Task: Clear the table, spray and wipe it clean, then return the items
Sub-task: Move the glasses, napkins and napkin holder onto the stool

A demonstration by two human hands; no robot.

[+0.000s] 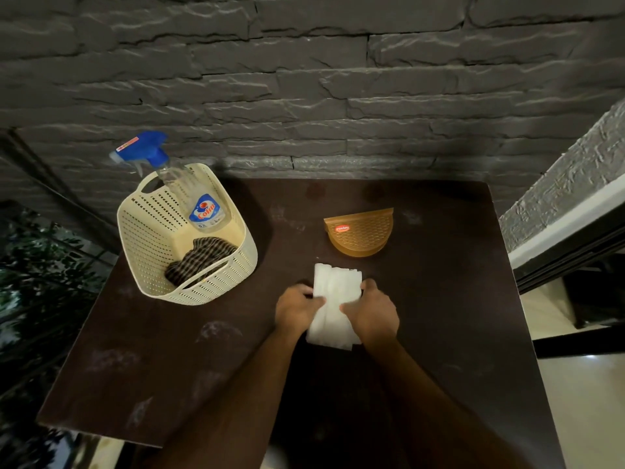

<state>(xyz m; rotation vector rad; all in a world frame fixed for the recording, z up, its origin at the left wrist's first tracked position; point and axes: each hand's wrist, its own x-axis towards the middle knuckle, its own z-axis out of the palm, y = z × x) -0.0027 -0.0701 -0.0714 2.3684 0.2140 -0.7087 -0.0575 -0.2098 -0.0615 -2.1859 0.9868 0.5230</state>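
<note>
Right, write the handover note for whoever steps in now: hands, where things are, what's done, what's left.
Left hand and right hand: both grip the stack of white paper napkins from either side, low over the dark brown table.
Orange half-round plastic napkin holder: on the table just beyond the napkins, nothing in it that shows.
Cream perforated plastic basket: far-left corner, holding the blue-capped spray bottle and a checked cloth.
Done: can't tell; faint smudges show on the tabletop.
Left: judging by those, clearing, spraying, wiping, returning items.
</note>
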